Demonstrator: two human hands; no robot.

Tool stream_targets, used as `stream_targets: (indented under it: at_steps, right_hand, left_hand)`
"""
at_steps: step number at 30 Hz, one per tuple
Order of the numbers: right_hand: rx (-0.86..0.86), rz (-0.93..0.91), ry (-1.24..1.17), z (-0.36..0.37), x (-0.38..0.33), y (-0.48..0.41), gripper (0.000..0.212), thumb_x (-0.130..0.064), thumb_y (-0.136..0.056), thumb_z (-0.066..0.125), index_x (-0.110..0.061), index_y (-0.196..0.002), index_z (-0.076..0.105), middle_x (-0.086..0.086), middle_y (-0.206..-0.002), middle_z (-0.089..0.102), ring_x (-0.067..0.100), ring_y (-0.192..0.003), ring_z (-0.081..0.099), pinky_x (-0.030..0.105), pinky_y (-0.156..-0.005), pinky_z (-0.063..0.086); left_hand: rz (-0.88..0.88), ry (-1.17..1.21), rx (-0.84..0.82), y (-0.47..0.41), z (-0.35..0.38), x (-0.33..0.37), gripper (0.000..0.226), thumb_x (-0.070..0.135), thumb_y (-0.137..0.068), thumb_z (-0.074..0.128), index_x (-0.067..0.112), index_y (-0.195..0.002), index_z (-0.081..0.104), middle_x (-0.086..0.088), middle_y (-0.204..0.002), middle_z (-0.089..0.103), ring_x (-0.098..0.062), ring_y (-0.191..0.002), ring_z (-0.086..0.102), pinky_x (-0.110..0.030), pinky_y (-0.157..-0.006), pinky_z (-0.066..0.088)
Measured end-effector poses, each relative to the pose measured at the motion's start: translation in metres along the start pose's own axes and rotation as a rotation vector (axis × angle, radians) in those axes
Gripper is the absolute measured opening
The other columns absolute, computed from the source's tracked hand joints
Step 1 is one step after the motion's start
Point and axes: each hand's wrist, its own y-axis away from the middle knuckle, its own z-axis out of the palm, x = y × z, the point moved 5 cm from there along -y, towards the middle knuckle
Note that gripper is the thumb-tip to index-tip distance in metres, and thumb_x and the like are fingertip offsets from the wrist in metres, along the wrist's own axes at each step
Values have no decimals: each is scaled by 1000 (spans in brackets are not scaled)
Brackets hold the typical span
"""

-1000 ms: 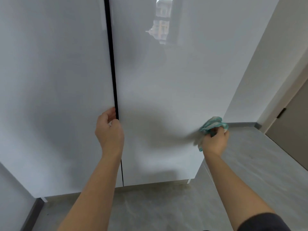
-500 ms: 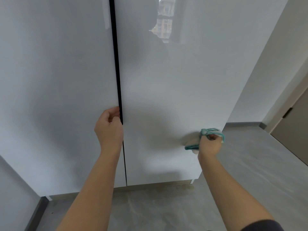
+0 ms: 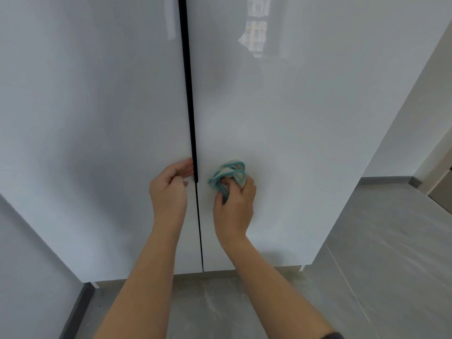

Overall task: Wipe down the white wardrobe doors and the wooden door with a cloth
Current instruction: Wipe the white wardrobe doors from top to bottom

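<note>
Step in hand: the lower part of the right wardrobe door (image 3: 281, 118) is being wiped. The cloth (image 3: 227, 176), white with teal edging, is being held bunched in the curled fingers of the right hand (image 3: 234, 204) and pressed to the panel just right of the dark gap (image 3: 188, 94). The left wardrobe door (image 3: 97, 118) is being steadied by the left hand (image 3: 168, 189), fingers curled on its right edge. The wooden door (image 3: 442, 189), far right, is being left for later, by judgement. Next, even strokes across the unwiped panel are being called for.
</note>
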Motion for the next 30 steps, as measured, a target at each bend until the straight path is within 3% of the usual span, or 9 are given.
stream_targets:
  at_steps: [6,11,15,20,24,28,30]
  right_hand:
    - [-33,-462,208,9,1,3,16,-4,-85,61,0,-98,69,14,-113,64,32,-98,56,41,-69,52]
    - [-106,-643,242,8,10,6,19,-7,-86,62,0,-103,66,16,-116,60,33,-100,56,41,-71,52]
    - [-144,-812,242,-1,17,6,24,-3,-88,60,-4,-112,65,14,-121,59,32,-103,56,38,-76,51]
    - [-136,-835,99,-12,21,-1,30,-5,-86,70,-13,-111,56,7,-120,66,27,-101,61,35,-78,52]
    - [-99,-640,146,-26,28,-9,35,-28,-81,74,-15,-105,52,6,-107,64,23,-92,58,30,-70,46]
    - [-338,78,300,-35,54,-8,46,-62,-75,67,-22,-82,45,-10,-72,53,12,-58,50,26,-51,36]
    - [-432,360,117,-32,58,2,44,-59,-76,68,-23,-81,44,-9,-70,58,11,-59,58,32,-53,46]
  left_hand:
    - [-150,-124,-24,5,-11,-32,31,-3,-89,44,13,-91,71,-4,-85,73,-14,-73,69,-28,-69,49]
    - [-213,-271,-243,1,-9,-28,11,23,-92,60,18,-94,70,1,-85,73,-11,-71,68,-26,-63,49]
    - [-260,-365,-318,2,0,-31,22,41,-84,69,21,-94,69,5,-85,72,-10,-76,68,-19,-60,44]
    - [-242,-416,-231,2,4,-33,7,26,-83,72,19,-83,72,0,-74,72,-11,-67,67,-22,-66,47]
    - [-248,-350,-154,6,5,-34,14,20,-84,72,24,-72,67,1,-69,70,-10,-63,66,-15,-56,47]
    - [-272,-289,-112,8,7,-40,17,19,-87,71,26,-72,64,-2,-75,70,-18,-71,69,-29,-61,55]
    - [-286,-262,-118,9,8,-42,11,19,-89,68,21,-79,65,-7,-81,71,-21,-71,71,-25,-53,55]
